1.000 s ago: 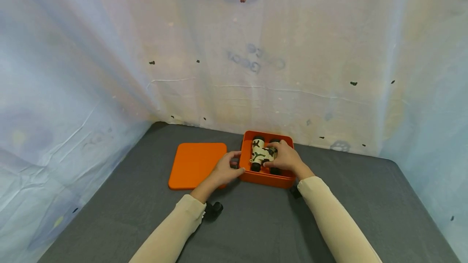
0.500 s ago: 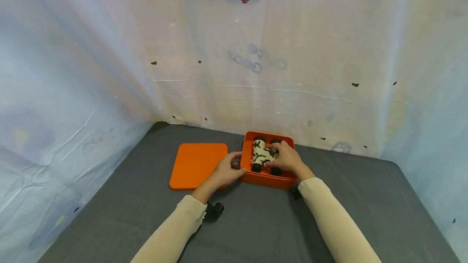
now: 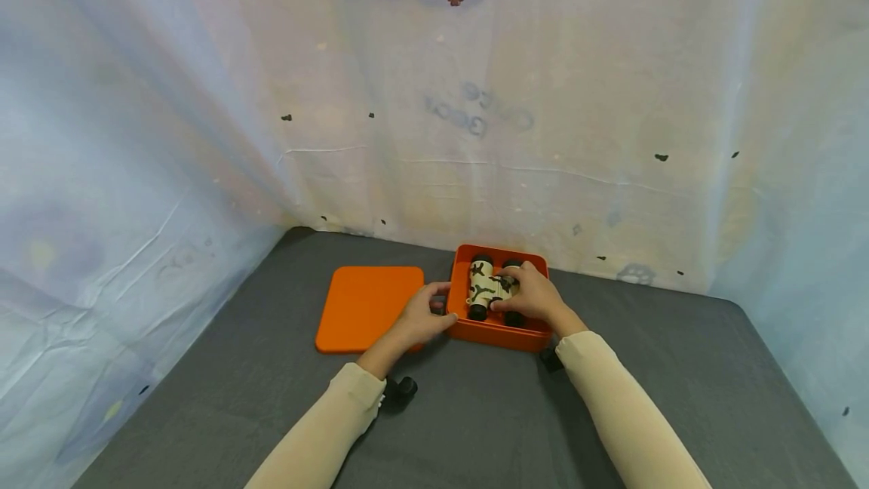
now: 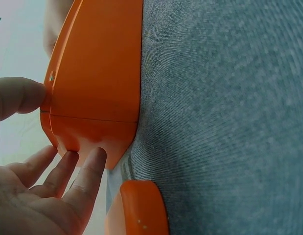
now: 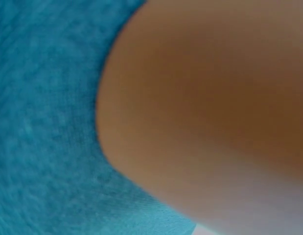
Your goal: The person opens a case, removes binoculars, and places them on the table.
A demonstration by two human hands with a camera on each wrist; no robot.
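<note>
A pair of binoculars (image 3: 481, 289) with black ends and a cream-and-green camouflage pattern lies inside an orange box (image 3: 498, 334). My right hand (image 3: 532, 294) reaches over the box's right side and grips the right barrel, thumb at the near end and fingers beyond, hiding part of it. In the right wrist view only blurred skin of my right hand (image 5: 205, 107) fills the frame. At the box's near left corner, my left hand (image 3: 419, 314) holds on. The left wrist view has the thumb of my left hand (image 4: 48, 161) at the box's rim and fingertips against its end wall.
A flat orange lid (image 3: 366, 304) lies left of the box, partly under my left forearm. Both stand on a grey cloth-covered table (image 3: 475, 413). A pale patterned curtain (image 3: 543, 96) hangs behind and at the sides. Black wrist cameras (image 3: 405, 391) sit below my wrists.
The whole scene shifts very slightly right in the head view. Both hands, the binoculars and the box otherwise keep their places.
</note>
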